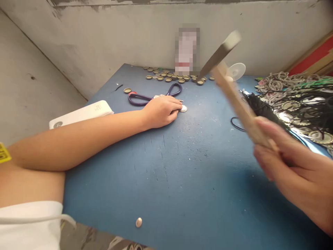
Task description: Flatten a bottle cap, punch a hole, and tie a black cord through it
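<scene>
My right hand is closed round the wooden handle of a hammer, raised above the right part of the table and blurred by motion. Its metal head points up and away. On the table, my left hand pinches the edge of a bottle cap, which lies flat with its pale side up. Scissors with dark blue handles lie just behind the left hand, partly hidden by it. A loose bottle cap and a small red piece rest near the scissors' left loop.
Several bottle caps are scattered along the back of the blue table. A heap of cords with caps covers the right side. A white power bank lies beyond my left forearm. A small whitish button-like piece sits near the front edge.
</scene>
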Tool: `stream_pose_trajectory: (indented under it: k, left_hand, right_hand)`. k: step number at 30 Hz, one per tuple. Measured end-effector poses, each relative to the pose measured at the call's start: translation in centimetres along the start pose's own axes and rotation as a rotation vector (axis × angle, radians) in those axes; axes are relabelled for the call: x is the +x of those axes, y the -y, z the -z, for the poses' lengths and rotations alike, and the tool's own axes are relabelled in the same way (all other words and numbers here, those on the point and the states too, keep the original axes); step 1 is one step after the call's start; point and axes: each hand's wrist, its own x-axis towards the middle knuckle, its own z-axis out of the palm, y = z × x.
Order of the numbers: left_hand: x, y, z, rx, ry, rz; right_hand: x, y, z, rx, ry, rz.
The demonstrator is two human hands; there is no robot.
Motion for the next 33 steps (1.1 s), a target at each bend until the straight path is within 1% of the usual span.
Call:
stream_pose_trajectory:
  k: [2, 4, 5, 9, 11, 13, 14, 15, 16, 18, 19, 20, 23, 28, 33]
  left_hand:
    - [0.0, 0.0, 0.0, 0.0, 0.001, 0.004]
    - [0.0, 0.0, 0.1, 0.005, 0.001, 0.006]
    - [0.0, 0.0, 0.1, 0.006, 0.0, 0.008]
    - [0.0, 0.0, 0.0, -0.006, -0.007, 0.017]
    - [-0.1, 0.0, 0.0, -0.019, -0.01, 0.021]
    - [-0.1, 0.0, -0.1, -0.023, -0.009, 0.021]
    - [-0.1, 0.0, -0.1, -0.021, -0.006, 0.019]
    - [-0.1, -0.1, -0.1, -0.019, -0.002, 0.017]
    - [0.0, -0.1, -0.1, -0.016, 0.0, 0.015]
    - [0.1, -0.1, 0.0, -0.013, 0.0, 0.012]
    - [0.1, -0.1, 0.1, -0.01, 0.0, 0.013]
    - [0.1, -0.2, 0.1, -0.008, 0.002, 0.014]
    - [0.1, -0.3, 0.3, -0.002, 0.006, 0.022]
    - [0.0, -0.4, 0.5, -0.028, -0.024, 0.026]
    - [0.1, -0.4, 0.6, -0.043, 0.03, -0.016]
  right_hand:
    - [0.6, -0.5, -0.4, -0.012, 0.14, -0.002]
    - [1.1, -0.7, -0.6, 0.0, 0.195, -0.041]
    - [1.3, -0.6, -0.7, 0.003, 0.194, -0.058]
    - [0.9, 0.0, -0.3, 0.056, 0.146, -0.089]
    - [0.3, 0.3, -0.1, 0.077, 0.059, -0.114]
    - [-0.2, 0.4, 0.0, 0.095, -0.077, -0.142]
    - [-0.3, 0.4, 0.0, 0.095, -0.101, -0.151]
    - [-0.3, 0.4, 0.0, 0.09, -0.084, -0.15]
    - [-0.1, 0.3, -0.1, 0.078, -0.029, -0.137]
    - [0.3, 0.3, -0.2, 0.051, 0.124, -0.086]
    - [0.5, 0.3, -0.3, 0.042, 0.177, -0.063]
    - [0.8, 0.3, -0.3, 0.04, 0.201, -0.047]
    - [1.0, 0.3, -0.3, 0.039, 0.212, -0.034]
    - [1.0, 0.5, -0.2, 0.029, 0.225, -0.029]
    - [1.2, 0.2, 0.1, 0.033, 0.232, -0.045]
